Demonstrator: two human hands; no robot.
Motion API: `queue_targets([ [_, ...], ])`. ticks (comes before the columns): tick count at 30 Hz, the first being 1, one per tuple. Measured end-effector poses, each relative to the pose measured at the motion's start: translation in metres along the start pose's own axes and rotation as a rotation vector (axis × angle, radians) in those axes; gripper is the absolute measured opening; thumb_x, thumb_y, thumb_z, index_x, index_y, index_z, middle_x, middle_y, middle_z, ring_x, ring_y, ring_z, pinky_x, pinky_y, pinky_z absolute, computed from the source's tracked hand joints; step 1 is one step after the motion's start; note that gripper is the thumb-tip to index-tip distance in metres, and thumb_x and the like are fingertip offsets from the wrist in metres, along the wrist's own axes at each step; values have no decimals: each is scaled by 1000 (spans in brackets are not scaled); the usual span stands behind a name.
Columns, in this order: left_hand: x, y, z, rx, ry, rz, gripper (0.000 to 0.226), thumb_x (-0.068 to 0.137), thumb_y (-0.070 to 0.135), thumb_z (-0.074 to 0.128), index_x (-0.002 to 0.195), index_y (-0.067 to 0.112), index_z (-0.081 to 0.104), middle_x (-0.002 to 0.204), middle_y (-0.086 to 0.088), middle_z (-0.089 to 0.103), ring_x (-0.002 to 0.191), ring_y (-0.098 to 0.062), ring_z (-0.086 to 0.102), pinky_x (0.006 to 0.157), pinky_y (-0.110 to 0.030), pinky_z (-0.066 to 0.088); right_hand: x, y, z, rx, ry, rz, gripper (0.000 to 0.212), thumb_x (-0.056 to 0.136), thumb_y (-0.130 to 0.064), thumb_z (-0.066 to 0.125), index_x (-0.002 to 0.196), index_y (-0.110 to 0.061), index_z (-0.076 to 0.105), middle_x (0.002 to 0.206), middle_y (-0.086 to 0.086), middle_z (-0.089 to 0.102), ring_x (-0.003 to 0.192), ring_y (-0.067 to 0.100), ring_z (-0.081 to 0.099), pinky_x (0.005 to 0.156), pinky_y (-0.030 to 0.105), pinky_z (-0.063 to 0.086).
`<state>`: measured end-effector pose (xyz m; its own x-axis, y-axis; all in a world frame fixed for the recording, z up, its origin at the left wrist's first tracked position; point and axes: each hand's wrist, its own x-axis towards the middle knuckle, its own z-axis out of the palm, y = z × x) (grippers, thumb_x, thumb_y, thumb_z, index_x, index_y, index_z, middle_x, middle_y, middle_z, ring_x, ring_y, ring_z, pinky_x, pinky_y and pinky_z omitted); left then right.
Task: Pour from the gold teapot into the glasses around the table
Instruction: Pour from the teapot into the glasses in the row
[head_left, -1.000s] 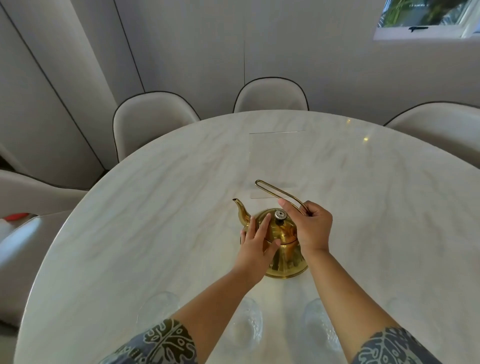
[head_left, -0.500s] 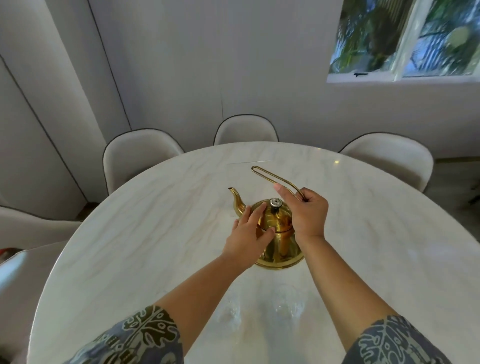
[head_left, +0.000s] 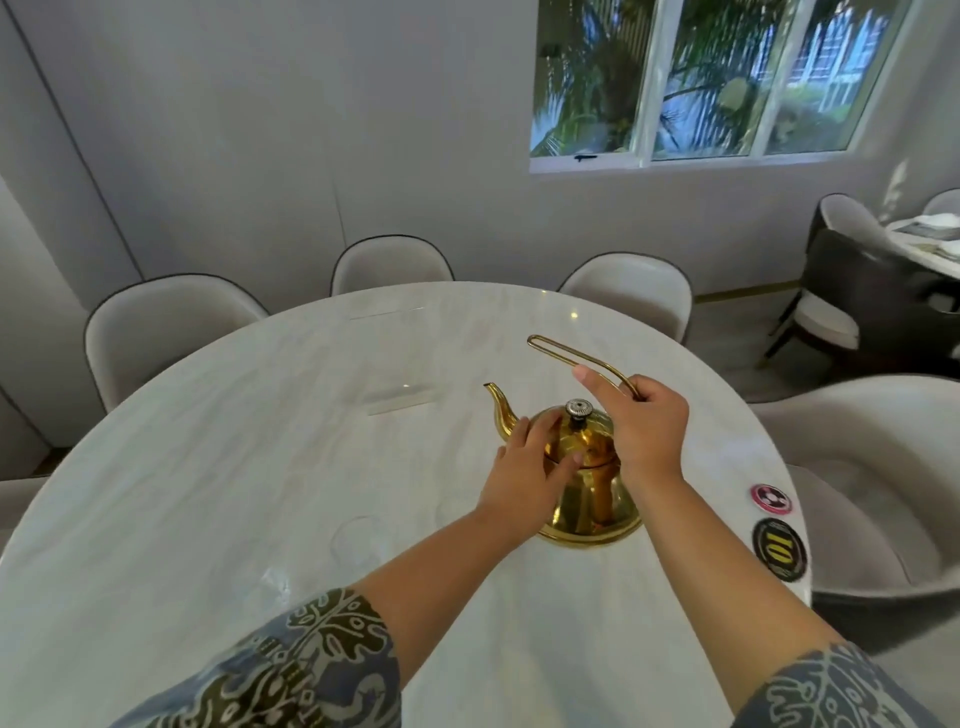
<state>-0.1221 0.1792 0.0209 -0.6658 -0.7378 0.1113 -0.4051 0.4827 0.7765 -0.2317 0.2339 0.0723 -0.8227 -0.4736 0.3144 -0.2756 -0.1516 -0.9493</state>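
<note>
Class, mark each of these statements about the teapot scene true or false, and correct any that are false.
1. The right hand grips the wire handle of the gold teapot. True.
2. The teapot's spout points toward the person. False: it points away, to the left.
3. The left hand rests against the teapot's body. True.
4. The teapot is lifted clear of the table. False: it stands on the marble top.
5. The lid's knob is covered by a palm. False: it is in plain view.
</note>
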Motion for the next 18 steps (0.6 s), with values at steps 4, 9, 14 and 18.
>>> queue_targets([
  [4,-10,11,39,-54,-59,8,58,91,52,44,142,48,18,155,0,24,141,-28,29,111,-49,35,-2,18,-40,-31,16,15,53,67,-38,83,52,-5,44,48,4,37,48,14,32,49,24,37],
  [9,-17,17,74,-55,-179,-68,60,93,52,41,147,43,15,160,-3,10,147,-27,15,116,-45,27,0,40,-68,-83,7,43,56,66,-35,84,46,-11,37,40,-9,32,41,8,28,44,15,32],
  [14,-11,14,85,-48,-266,-90,61,93,52,41,147,42,13,160,-4,11,145,-28,22,115,-44,29,4,56,-74,-132,-12,81,53,68,-33,84,46,-13,41,38,-8,35,40,8,31,49,22,35],
  [18,-4,6,93,-100,-312,-98,62,92,50,44,147,40,17,157,-7,22,141,-29,32,114,-45,32,9,71,-73,-168,-27,90,49,67,-37,84,47,-9,49,43,-2,41,45,10,34,51,26,37],
])
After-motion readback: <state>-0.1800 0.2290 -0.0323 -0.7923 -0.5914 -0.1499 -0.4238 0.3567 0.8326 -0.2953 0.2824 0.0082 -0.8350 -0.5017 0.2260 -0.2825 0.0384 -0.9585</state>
